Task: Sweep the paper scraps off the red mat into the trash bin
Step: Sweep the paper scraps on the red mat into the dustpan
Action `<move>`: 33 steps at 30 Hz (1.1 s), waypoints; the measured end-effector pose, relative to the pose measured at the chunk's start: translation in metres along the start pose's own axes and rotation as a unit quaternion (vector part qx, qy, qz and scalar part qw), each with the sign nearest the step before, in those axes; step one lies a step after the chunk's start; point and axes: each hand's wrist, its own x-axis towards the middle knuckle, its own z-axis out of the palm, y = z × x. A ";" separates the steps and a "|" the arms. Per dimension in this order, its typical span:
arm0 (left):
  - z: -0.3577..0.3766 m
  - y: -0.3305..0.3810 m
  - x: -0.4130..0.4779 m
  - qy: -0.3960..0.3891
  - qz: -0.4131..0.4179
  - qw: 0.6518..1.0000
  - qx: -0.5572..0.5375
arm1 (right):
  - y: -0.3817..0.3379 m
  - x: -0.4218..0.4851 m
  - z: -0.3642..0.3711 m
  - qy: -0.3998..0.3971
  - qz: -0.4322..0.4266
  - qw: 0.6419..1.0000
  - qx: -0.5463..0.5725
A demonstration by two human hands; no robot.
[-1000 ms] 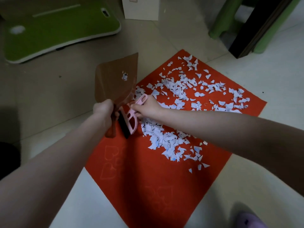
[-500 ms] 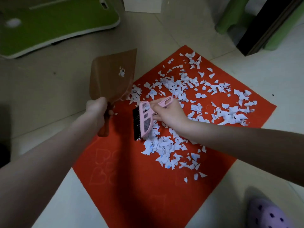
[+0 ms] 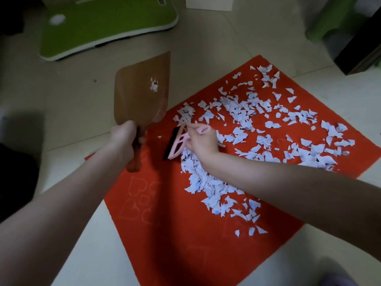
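A red mat (image 3: 165,234) lies on the pale floor, strewn with several white paper scraps (image 3: 253,129) over its middle and right side. My left hand (image 3: 123,139) grips the handle of a translucent brown dustpan (image 3: 142,89), held tilted up above the mat's left corner with a scrap or two stuck on it. My right hand (image 3: 203,141) holds a small pink brush (image 3: 178,144) with black bristles, set at the left edge of the scrap pile. No trash bin is in view.
A green board (image 3: 107,23) with a white rim lies on the floor at the back left. A white box (image 3: 210,3) stands at the top centre. Green stool legs (image 3: 327,23) and a dark panel (image 3: 362,48) are at the top right. A purple slipper (image 3: 340,280) shows at the bottom right.
My right hand drew the brush away from the dustpan to the right, onto the scrap pile's edge. The dustpan has stayed raised in my left hand. The camera moved closer.
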 end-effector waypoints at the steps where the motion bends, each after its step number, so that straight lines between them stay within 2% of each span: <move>1: -0.002 -0.002 0.000 0.002 0.002 1.000 -0.008 | 0.000 -0.009 -0.010 -0.003 -0.010 1.000 0.029; 3: -0.003 -0.004 0.000 -0.004 0.004 1.000 -0.008 | -0.004 -0.027 -0.029 -0.052 -0.043 0.995 0.078; 6: -0.003 -0.004 0.005 -0.016 -0.003 1.000 0.010 | -0.011 -0.037 -0.032 -0.116 -0.082 0.988 0.062; 9: 0.001 0.003 0.007 -0.021 0.005 1.000 0.015 | -0.015 -0.030 -0.018 -0.114 -0.069 0.991 0.021; 12: 0.005 0.010 0.006 -0.026 0.010 1.000 0.014 | -0.022 -0.021 -0.020 -0.087 -0.062 0.994 -0.012; 15: 0.015 0.009 0.007 -0.041 0.012 0.999 0.015 | -0.043 -0.004 -0.056 -0.052 -0.102 0.993 -0.017; 21: 0.060 0.008 -0.003 -0.079 0.015 0.996 0.040 | -0.075 0.054 -0.151 0.107 -0.169 0.980 -0.022; 24: 0.088 0.011 -0.002 -0.101 0.003 0.994 0.035 | -0.089 0.086 -0.186 0.171 -0.215 0.958 -0.087; 27: 0.112 0.013 -0.001 -0.129 -0.011 0.991 0.027 | -0.103 0.117 -0.206 0.202 -0.266 0.918 -0.213; 33: 0.133 0.017 0.004 -0.132 -0.003 0.991 0.016 | -0.120 0.174 -0.204 0.235 -0.268 0.863 -0.358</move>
